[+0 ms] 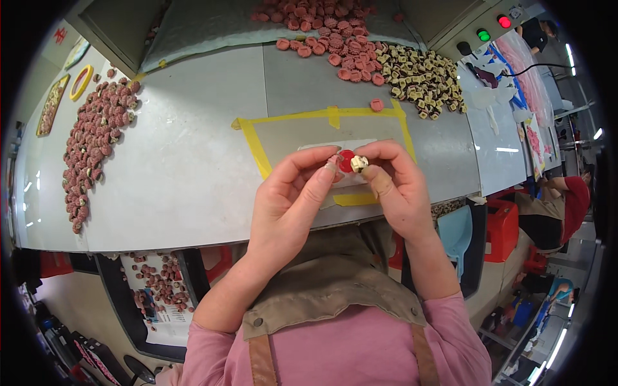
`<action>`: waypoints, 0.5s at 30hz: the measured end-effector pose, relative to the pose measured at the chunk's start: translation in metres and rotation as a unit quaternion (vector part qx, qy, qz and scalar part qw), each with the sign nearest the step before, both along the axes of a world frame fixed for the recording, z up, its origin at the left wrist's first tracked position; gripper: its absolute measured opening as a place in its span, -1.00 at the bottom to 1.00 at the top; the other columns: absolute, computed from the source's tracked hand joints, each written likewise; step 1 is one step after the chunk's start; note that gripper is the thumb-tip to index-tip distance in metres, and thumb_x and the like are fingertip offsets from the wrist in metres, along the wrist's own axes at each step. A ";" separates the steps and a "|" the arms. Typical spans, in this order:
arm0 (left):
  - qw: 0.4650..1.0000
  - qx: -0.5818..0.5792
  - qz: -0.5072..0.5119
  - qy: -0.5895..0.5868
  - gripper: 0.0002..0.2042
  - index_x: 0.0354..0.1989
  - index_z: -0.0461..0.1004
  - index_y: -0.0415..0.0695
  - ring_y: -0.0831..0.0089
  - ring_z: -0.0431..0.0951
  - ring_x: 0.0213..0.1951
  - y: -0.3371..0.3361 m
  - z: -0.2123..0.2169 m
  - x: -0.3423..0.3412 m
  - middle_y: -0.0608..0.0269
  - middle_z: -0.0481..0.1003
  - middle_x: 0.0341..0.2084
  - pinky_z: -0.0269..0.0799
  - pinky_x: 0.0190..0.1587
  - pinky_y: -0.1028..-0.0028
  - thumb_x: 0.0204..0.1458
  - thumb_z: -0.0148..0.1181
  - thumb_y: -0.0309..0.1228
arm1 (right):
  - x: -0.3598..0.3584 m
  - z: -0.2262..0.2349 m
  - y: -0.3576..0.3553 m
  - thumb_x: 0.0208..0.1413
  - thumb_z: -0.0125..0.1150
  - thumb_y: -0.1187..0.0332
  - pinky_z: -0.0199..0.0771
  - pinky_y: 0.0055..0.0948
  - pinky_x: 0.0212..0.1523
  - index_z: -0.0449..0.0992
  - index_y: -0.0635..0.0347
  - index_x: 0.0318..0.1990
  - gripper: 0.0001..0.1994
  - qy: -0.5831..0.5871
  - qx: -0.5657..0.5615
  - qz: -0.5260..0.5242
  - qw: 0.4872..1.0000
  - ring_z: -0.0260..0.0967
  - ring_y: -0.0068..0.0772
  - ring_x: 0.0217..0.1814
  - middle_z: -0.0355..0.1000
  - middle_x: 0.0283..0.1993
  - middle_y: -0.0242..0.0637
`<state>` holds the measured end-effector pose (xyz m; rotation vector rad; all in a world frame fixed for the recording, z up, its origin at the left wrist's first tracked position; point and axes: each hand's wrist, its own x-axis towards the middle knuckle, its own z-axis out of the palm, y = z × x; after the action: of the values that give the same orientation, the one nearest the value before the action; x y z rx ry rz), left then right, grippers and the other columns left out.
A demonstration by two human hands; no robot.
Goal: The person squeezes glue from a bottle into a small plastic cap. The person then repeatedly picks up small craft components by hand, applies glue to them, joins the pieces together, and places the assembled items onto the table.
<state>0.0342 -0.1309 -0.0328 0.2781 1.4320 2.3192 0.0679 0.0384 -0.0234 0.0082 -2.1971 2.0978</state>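
Note:
My left hand (pixel 283 202) pinches a small pink cap-like piece (pixel 335 159) between thumb and fingertips, mostly hidden by them. Close beside it, my right hand (pixel 403 193) grips a small cream-and-black piece (pixel 359 164) between thumb and forefinger. Under and between the fingertips shows a round red disc (pixel 347 160), in the area framed by yellow tape (pixel 257 151) on the grey table. Up the table lies a heap of pink ridged caps (pixel 351 55), with a heap of cream-and-black pieces (pixel 421 80) to its right. One loose pink cap (pixel 376 105) sits near the tape.
A long pile of pink-and-cream pieces (pixel 93 145) covers the table's left side. Grey machine housings (pixel 119 29) stand at the back. Below the table's front edge are a dark bin (pixel 129 321) with more pieces and a light-blue dustpan (pixel 454 235). Another person (pixel 566 212) is at right.

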 end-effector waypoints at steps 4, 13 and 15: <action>1.000 -0.011 -0.004 0.011 -0.73 0.04 0.34 -0.33 0.51 0.46 -0.04 0.006 0.001 0.001 0.18 0.46 -0.08 0.35 0.06 0.53 0.20 0.02 -0.51 | -0.001 -0.009 -0.003 0.16 0.09 0.51 0.41 -0.54 -0.15 0.42 0.25 -0.11 -0.84 0.046 -0.006 0.003 0.999 0.37 -0.50 -0.14 0.36 -0.16 -0.29; 0.994 -0.061 0.030 0.087 -0.78 -0.02 0.41 -0.31 0.51 0.46 -0.05 0.010 -0.003 0.004 0.20 0.48 -0.17 0.40 0.01 0.52 0.18 0.02 -0.56 | -0.001 -0.014 0.000 0.12 0.18 0.41 0.39 -0.42 -0.13 0.43 0.24 -0.12 -0.81 0.247 0.266 -0.053 0.930 0.35 -0.29 -0.14 0.39 -0.15 -0.21; 0.997 -0.057 -0.012 0.046 -0.71 0.06 0.35 -0.29 0.50 0.47 -0.07 0.010 0.000 0.003 0.17 0.48 -0.18 0.40 0.01 0.51 0.16 0.05 -0.56 | 0.000 -0.013 0.004 0.11 0.20 0.39 0.39 -0.40 -0.12 0.43 0.23 -0.12 -0.79 0.253 0.276 -0.045 0.926 0.35 -0.27 -0.12 0.39 -0.14 -0.21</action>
<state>0.0371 -0.1213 -0.0328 0.3712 1.5911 2.2222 0.0676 0.0421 -0.0363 0.4299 -2.2922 1.1811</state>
